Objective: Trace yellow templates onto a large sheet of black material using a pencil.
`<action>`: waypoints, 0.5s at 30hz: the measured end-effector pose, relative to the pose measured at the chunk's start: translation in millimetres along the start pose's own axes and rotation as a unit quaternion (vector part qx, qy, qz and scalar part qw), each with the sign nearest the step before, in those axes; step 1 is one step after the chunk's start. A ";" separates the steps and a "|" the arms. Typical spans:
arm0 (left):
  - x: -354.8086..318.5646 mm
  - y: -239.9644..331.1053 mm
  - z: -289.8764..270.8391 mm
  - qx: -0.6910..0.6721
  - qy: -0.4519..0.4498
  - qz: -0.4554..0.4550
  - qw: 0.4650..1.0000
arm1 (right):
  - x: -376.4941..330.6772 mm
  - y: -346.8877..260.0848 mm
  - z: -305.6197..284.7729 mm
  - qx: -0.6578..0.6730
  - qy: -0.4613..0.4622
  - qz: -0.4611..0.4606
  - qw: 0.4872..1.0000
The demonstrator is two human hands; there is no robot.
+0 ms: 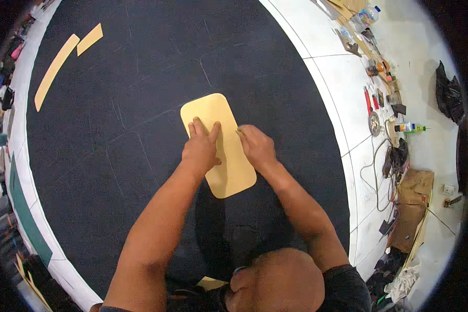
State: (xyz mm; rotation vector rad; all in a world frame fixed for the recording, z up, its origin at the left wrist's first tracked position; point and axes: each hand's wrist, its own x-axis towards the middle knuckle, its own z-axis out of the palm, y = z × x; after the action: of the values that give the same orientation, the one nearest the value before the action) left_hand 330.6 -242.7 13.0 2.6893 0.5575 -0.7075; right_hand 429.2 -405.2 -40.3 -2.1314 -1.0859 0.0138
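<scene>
Resting with its fingers spread, the left hand (198, 148) lies on a long tan card (232, 169) with round corners. The card is on a big dark cloth (291, 99), under the left hand and just left of the right hand (258, 147). The right hand pinches a small thing (238, 130), too tiny to name, by the card's right edge. The hands are apart. Two thin tan strips (52, 69) lie far ahead of the left hand, off to its left.

Yellow panel (231, 151) partly out of sight beneath left hand (199, 148), tiny object (238, 131) in right hand (259, 147) indistinct.
</scene>
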 end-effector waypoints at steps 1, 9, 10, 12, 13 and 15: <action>0.7 1.1 -1.2 -0.004 -0.007 0.001 1.000 | 12.0 3.8 3.3 -0.002 0.002 -0.002 1.000; 5.6 -0.5 4.7 -0.008 0.003 0.005 1.000 | 92.5 13.3 27.3 -0.019 -0.036 0.081 0.996; 5.5 -1.0 5.9 -0.010 0.010 0.011 1.000 | 95.4 13.6 29.5 -0.016 -0.038 0.078 0.996; 4.9 -0.9 6.3 -0.017 0.010 0.011 1.000 | 100.6 16.1 30.2 -0.007 -0.016 0.069 0.997; 5.0 0.3 5.4 -0.023 0.009 0.016 1.000 | 102.8 17.9 30.8 -0.005 -0.017 0.065 0.998; 5.4 2.3 5.2 -0.019 0.014 0.007 1.000 | 107.1 17.7 32.3 -0.009 -0.016 0.049 0.999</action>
State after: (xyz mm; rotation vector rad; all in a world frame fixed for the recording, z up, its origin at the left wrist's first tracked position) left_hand 333.9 -245.1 6.3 2.6697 0.5532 -0.6490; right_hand 500.1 -316.9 -42.7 -2.2055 -1.0028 0.0838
